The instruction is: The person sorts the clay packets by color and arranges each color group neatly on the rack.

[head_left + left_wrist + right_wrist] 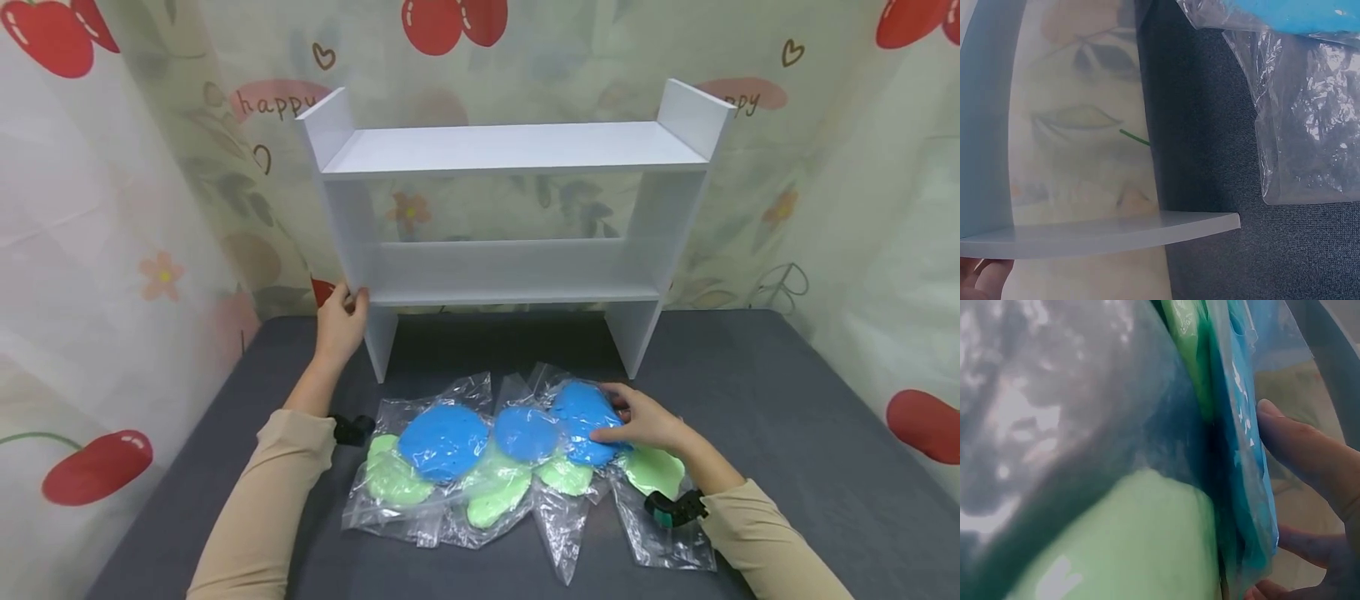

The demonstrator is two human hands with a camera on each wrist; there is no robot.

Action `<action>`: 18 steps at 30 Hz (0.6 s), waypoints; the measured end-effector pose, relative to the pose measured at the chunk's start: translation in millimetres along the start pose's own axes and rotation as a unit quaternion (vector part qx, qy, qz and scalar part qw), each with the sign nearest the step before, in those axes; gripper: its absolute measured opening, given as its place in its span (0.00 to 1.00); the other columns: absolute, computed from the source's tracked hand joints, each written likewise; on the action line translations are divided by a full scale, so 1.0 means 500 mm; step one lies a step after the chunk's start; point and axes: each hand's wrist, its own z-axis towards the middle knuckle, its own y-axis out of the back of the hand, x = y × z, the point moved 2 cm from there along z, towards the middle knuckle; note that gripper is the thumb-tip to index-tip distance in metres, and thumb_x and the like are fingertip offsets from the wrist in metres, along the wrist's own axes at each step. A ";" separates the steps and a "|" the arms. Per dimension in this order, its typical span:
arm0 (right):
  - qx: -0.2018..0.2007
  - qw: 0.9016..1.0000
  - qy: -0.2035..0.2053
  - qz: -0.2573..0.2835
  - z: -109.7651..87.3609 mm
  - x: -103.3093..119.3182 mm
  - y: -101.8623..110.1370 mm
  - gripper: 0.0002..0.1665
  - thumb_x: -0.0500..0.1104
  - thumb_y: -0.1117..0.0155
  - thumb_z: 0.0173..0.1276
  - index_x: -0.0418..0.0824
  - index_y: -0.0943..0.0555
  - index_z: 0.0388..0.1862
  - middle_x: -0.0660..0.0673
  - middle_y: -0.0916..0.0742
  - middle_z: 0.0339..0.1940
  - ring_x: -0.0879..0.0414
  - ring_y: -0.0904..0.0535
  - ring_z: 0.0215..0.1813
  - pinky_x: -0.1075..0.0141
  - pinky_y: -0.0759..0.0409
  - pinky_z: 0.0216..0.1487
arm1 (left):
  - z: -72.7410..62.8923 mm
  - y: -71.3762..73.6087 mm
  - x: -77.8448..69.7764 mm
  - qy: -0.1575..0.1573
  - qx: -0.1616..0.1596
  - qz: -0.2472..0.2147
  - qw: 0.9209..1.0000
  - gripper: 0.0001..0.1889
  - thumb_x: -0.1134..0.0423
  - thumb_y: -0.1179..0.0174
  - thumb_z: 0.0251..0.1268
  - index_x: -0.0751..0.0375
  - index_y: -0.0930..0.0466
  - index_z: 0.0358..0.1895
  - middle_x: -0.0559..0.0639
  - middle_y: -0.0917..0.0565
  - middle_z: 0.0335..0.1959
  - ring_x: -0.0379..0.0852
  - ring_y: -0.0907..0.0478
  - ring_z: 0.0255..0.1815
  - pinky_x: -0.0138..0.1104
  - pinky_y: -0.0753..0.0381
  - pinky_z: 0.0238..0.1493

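My left hand (pixel 341 325) grips the left side panel of a white two-tier shelf (pixel 517 150), near its lower board. In the left wrist view, the fingers (pixel 988 278) show beside that panel (pixel 1104 237). My right hand (pixel 645 417) holds a clear plastic bag with a flat, rounded blue piece (pixel 585 412) inside, at the right of a row of such bags. Its thumb (pixel 1297 444) lies against the blue side in the right wrist view, the other fingers lower down. A light green piece (pixel 654 471) lies just below this hand.
More clear bags with blue pieces (pixel 444 442) and green pieces (pixel 397 479) overlap on the dark grey table (pixel 765 400), in front of the shelf's legs. A patterned curtain (pixel 165 208) hangs behind and at both sides. A thin cord (pixel 783 283) hangs at the back right.
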 end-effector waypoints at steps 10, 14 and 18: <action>-0.006 1.000 0.002 0.009 0.001 -0.007 -0.005 0.50 0.55 0.29 0.55 0.37 0.40 0.70 0.28 0.28 0.58 0.40 0.26 0.54 0.53 0.23 0.47 | -0.004 -0.003 0.000 -0.003 0.002 -0.016 1.000 0.22 0.61 0.56 0.72 0.63 0.35 0.66 0.64 0.31 0.65 0.63 0.28 0.61 0.51 0.25 0.55; -0.012 1.000 0.008 0.015 0.001 -0.006 -0.006 0.49 0.54 0.29 0.55 0.37 0.39 0.70 0.27 0.26 0.58 0.40 0.26 0.54 0.55 0.23 0.45 | -0.004 -0.003 0.002 -0.005 0.002 -0.019 1.000 0.22 0.62 0.56 0.72 0.64 0.35 0.66 0.64 0.31 0.66 0.63 0.28 0.61 0.51 0.25 0.56; -0.016 0.999 0.018 0.023 0.004 -0.010 -0.006 0.48 0.53 0.29 0.55 0.38 0.39 0.69 0.26 0.27 0.60 0.36 0.27 0.57 0.53 0.22 0.47 | -0.003 -0.003 0.005 -0.005 -0.002 -0.021 1.000 0.22 0.62 0.56 0.72 0.64 0.35 0.66 0.64 0.31 0.66 0.63 0.28 0.61 0.50 0.25 0.56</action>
